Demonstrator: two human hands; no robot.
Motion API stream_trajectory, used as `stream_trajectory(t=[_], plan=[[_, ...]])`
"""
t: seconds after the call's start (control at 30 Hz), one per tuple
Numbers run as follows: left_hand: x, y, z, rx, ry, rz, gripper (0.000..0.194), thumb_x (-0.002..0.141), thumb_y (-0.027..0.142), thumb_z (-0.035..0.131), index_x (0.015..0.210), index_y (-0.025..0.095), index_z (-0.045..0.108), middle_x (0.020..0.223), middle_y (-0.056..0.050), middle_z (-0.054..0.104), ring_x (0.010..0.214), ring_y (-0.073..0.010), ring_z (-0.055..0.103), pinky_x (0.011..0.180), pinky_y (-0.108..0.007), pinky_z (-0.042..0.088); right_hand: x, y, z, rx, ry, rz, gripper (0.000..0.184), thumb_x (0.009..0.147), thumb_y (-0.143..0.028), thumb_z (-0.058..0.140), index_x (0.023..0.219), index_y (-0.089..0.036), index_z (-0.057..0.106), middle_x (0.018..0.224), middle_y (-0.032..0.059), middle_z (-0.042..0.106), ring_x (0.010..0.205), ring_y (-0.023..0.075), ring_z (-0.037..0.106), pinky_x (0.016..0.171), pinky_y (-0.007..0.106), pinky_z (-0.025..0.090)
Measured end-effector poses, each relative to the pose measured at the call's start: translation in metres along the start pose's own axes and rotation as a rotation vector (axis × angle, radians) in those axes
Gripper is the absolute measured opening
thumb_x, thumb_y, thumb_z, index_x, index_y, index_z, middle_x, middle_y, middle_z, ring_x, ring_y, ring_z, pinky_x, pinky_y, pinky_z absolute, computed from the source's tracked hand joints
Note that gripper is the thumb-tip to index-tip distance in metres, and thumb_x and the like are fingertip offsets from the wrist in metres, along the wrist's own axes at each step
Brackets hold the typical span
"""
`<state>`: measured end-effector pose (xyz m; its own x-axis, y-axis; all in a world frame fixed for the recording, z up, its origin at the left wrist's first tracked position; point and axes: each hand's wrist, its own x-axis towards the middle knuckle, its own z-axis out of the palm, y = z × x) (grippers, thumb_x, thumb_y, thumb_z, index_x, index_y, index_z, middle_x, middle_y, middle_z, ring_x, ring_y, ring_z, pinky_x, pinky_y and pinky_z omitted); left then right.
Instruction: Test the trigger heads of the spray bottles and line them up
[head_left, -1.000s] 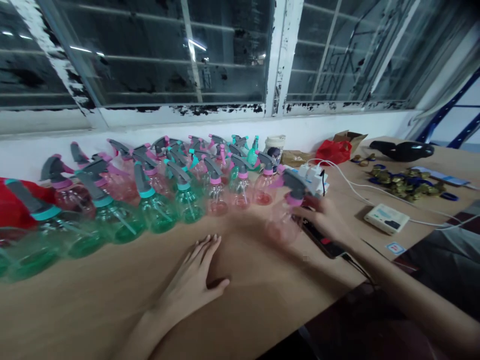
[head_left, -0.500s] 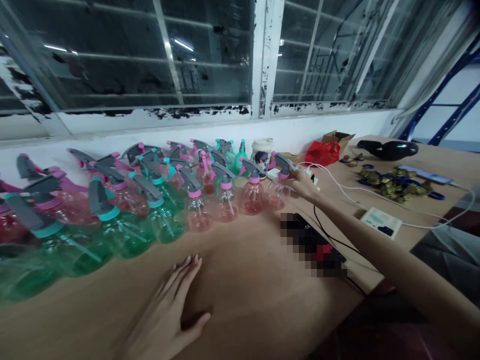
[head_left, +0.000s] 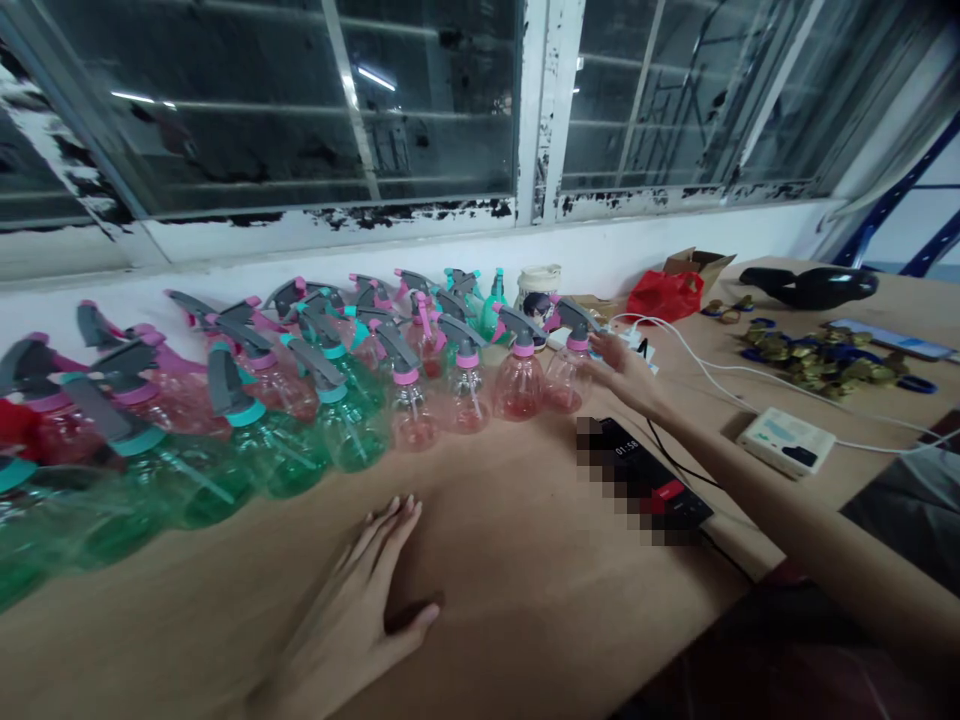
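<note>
The right hand (head_left: 621,368), loosely spread, is beside the rightmost spray bottle (head_left: 568,385). The left hand (head_left: 360,600) lies wide on the tabletop (head_left: 517,570), probably bracing.

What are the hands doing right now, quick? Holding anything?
Left hand: open over the table, holding nothing.
Right hand: open beside the rightmost pink spray bottle; can't tell if they touch.
</note>
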<state>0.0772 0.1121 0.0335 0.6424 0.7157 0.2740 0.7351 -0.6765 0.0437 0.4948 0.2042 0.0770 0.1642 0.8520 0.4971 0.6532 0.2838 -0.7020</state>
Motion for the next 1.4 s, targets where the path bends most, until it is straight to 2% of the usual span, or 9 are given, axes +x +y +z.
stream_trajectory(t=[0.1, 0.2, 0.27, 0.4, 0.63, 0.83, 0.97, 1.27, 1.4], plan=[[0.0, 0.001, -0.001, 0.0, 0.005, 0.008, 0.089, 0.078, 0.038, 0.06, 0.149, 0.022, 0.007, 0.145, -0.014, 0.039, 0.128, -0.0332, 0.042, 0.101, -0.05, 0.038, -0.055, -0.006, -0.017, -0.082, 0.005, 0.046, 0.067, 0.076, -0.055, 0.062, 0.13, -0.019, 0.043, 0.129, 0.0187, 0.055, 0.12, 0.035, 0.051, 0.097, 0.054, 0.04], [0.0, 0.002, -0.002, -0.013, 0.01, 0.013, 0.088, 0.08, 0.04, 0.059, 0.149, 0.023, 0.008, 0.145, -0.012, 0.039, 0.128, -0.0328, 0.043, 0.102, -0.049, 0.037, -0.129, -0.008, -0.035, -0.306, -0.037, 0.116, 0.076, 0.078, -0.061, 0.056, 0.136, -0.018, 0.033, 0.132, 0.021, 0.052, 0.117, 0.0352, 0.054, 0.094, 0.052, 0.045], [-0.001, 0.002, -0.002, -0.013, 0.013, 0.013, 0.087, 0.08, 0.04, 0.059, 0.149, 0.023, 0.009, 0.145, -0.012, 0.04, 0.128, -0.0326, 0.043, 0.103, -0.048, 0.036, -0.174, -0.009, -0.043, -0.429, 0.026, 0.141, 0.086, 0.073, -0.066, 0.058, 0.137, -0.015, 0.032, 0.13, 0.0219, 0.053, 0.117, 0.0368, 0.054, 0.094, 0.052, 0.045], [0.0, 0.001, -0.003, -0.003, 0.012, 0.025, 0.088, 0.079, 0.04, 0.06, 0.148, 0.022, 0.009, 0.144, -0.014, 0.04, 0.127, -0.0328, 0.044, 0.103, -0.049, 0.037, -0.224, -0.01, -0.043, -0.625, 0.035, 0.247, 0.09, 0.067, -0.072, 0.058, 0.132, -0.014, 0.036, 0.118, 0.0222, 0.06, 0.105, 0.0403, 0.06, 0.084, 0.054, 0.05], [-0.001, 0.0, -0.001, -0.021, 0.033, 0.004, 0.085, 0.079, 0.039, 0.059, 0.148, 0.023, 0.012, 0.144, -0.012, 0.042, 0.127, -0.0329, 0.045, 0.102, -0.047, 0.038, -0.207, -0.006, -0.025, -0.582, 0.151, 0.206, 0.076, 0.074, -0.07, 0.049, 0.124, -0.013, 0.04, 0.114, 0.0203, 0.059, 0.107, 0.0395, 0.057, 0.089, 0.052, 0.048], [0.001, -0.001, 0.001, 0.0, 0.029, 0.004, 0.086, 0.079, 0.039, 0.059, 0.148, 0.023, 0.009, 0.144, -0.013, 0.041, 0.127, -0.0337, 0.044, 0.102, -0.05, 0.037, -0.198, 0.004, -0.035, -0.457, 0.144, 0.351, 0.072, 0.069, -0.067, 0.056, 0.115, -0.014, 0.045, 0.106, 0.0191, 0.059, 0.094, 0.0354, 0.063, 0.079, 0.048, 0.052], [0.002, 0.0, 0.001, -0.015, 0.016, -0.014, 0.084, 0.08, 0.038, 0.058, 0.148, 0.024, 0.01, 0.145, -0.011, 0.04, 0.128, -0.0333, 0.043, 0.102, -0.05, 0.037, -0.191, 0.011, -0.043, -0.429, 0.15, 0.374, 0.072, 0.067, -0.066, 0.058, 0.115, -0.014, 0.045, 0.106, 0.0188, 0.06, 0.091, 0.0343, 0.064, 0.077, 0.047, 0.052], [0.003, 0.006, -0.006, -0.035, -0.025, -0.017, 0.084, 0.079, 0.036, 0.059, 0.147, 0.021, 0.012, 0.145, -0.013, 0.039, 0.129, -0.032, 0.041, 0.104, -0.05, 0.035, -0.183, 0.026, -0.05, -0.541, 0.07, 0.276, 0.071, 0.07, -0.073, 0.05, 0.114, -0.016, 0.046, 0.098, 0.0166, 0.062, 0.089, 0.0371, 0.063, 0.076, 0.05, 0.051], [0.003, 0.009, -0.011, -0.081, -0.072, -0.031, 0.081, 0.079, 0.038, 0.059, 0.146, 0.019, 0.018, 0.146, -0.014, 0.038, 0.131, -0.0316, 0.038, 0.106, -0.05, 0.033, -0.184, 0.008, -0.052, -0.76, 0.07, 0.131, 0.071, 0.076, -0.071, 0.041, 0.12, -0.015, 0.045, 0.095, 0.0256, 0.063, 0.091, 0.0458, 0.06, 0.076, 0.056, 0.048]])
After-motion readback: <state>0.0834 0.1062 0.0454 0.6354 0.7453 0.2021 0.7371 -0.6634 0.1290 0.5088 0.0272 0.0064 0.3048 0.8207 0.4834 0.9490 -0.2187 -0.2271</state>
